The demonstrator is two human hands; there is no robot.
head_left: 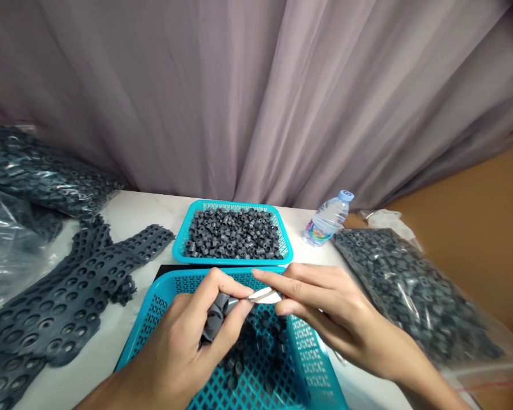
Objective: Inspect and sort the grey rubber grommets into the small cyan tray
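My left hand (196, 336) is closed around several dark grey rubber pieces (214, 320), one of them pinched between thumb and forefinger. My right hand (325, 299) grips a small white tool (267, 295) with a dark line along it. The tool's narrow end touches or nearly touches the fingertips of my left hand; its exact kind is unclear. Both hands are over the front teal basket (318, 364), where loose dark grey pieces (238, 364) lie on the mesh bottom.
Behind stands a second teal basket (233, 261) full of small grey rubber pieces. A water bottle (327, 219) is at its right. Perforated rubber sheets (81, 285) lie at left, near a filled clear bag (43, 171). Another filled bag (414, 290) rests at right. A curtain (239, 97) hangs behind.
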